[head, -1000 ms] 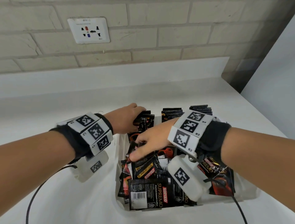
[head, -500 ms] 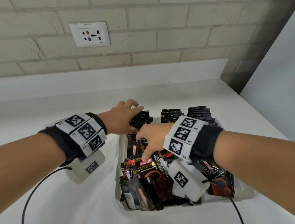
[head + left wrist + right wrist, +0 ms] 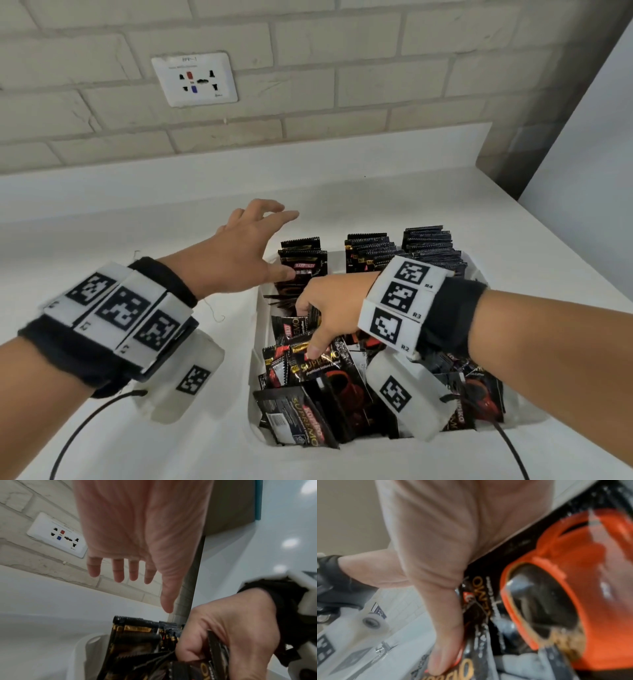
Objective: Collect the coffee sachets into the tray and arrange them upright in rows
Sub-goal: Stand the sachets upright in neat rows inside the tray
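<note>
White counter (image 3: 102,445) under a pale brick wall (image 3: 342,85), wall socket (image 3: 194,79) up at the left.

Left hand (image 3: 239,253) is hovering over the far left corner of the tray (image 3: 255,377), fingers spread and relaxed, holding nothing. Whether its thumb is touching the first row of sachets (image 3: 301,255) I cannot tell.

Upright rows are standing along the tray's far side: the left one short, the middle row (image 3: 368,251) and right row (image 3: 428,245) fuller. Nearer the body, loose sachets (image 3: 318,370) are lying flat and tilted in a heap.

Right hand (image 3: 329,308) is reaching down into the gap between the left row and the heap, fingers curled round a small bundle of sachets (image 3: 216,649), thumb pressing on a flat sachet below.

Risks, as I judge them: the short left row is standing unsupported on its near side, so pushing the bundle in could be tipping it forward into the heap. Slick foil may be slipping and fanning out of the pinch. The right wrist camera (image 3: 404,394) is sitting low over the heap and could be dragging sachets about.
</note>
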